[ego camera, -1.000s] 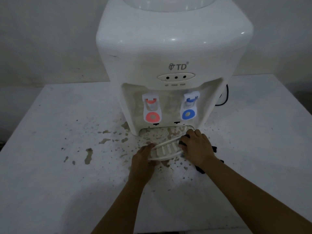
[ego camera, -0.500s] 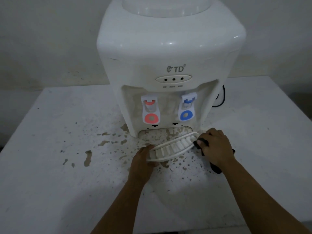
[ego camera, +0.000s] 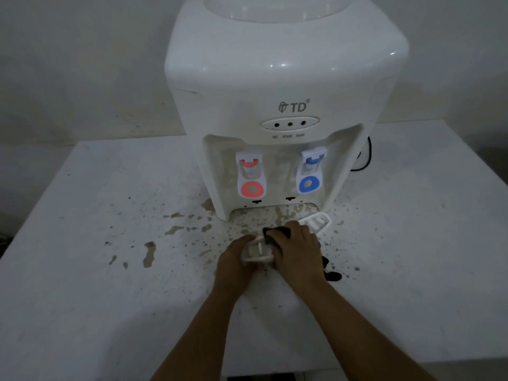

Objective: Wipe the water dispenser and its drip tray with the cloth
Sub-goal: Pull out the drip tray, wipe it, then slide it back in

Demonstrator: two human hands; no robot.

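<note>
Water dispenser [ego camera: 283, 86]: white, upright at the far middle of a white table [ego camera: 82, 270], back close to the wall. Marked "TD" on the front, three small dark lamps beneath. Two taps in the recess, red tap [ego camera: 251, 178] on the left, blue tap [ego camera: 310, 174] on the right. Recess wall behind the taps stained brownish. Black cable [ego camera: 365, 158] curling out behind the right side.

Drip tray [ego camera: 316, 221]: white, slotted, pulled out of its slot, lying askew on the table just in front of the dispenser, right end farther, left end nearer. Open slot above it, floor speckled brown.

Left hand [ego camera: 233, 262]: fingers curled around the near left end of the tray, gripping it.

Right hand [ego camera: 298, 251]: fingers clenched on a dark cloth [ego camera: 275, 233], pressing it onto the middle of the tray, just beside the left hand. More of the cloth trailing out under the wrist onto the table at the right.

Table top around the tray spattered with brown spots and patches, thickest to the left of the dispenser's base.
</note>
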